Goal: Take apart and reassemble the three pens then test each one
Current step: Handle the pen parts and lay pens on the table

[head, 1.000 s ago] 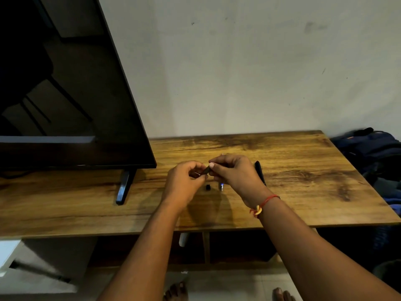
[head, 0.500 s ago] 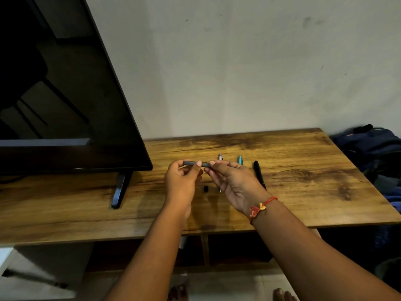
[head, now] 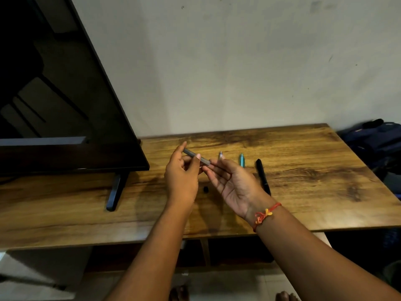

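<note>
Left hand (head: pixel 181 181) is gripping a grey pen barrel (head: pixel 196 158), right hand (head: pixel 235 185) at its end — hold unclear — dismantling likely only beginning.

Dim warm light, wide-angle edge distortion

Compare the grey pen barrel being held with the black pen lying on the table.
The grey pen barrel is held up above the table, gripped by the left hand; the black pen lies flat on the table, with no hand on it. The grey barrel is the lighter in colour. The barrel slants sideways across the view, while the black pen runs roughly away from the person. Both are slim and straight.
</note>
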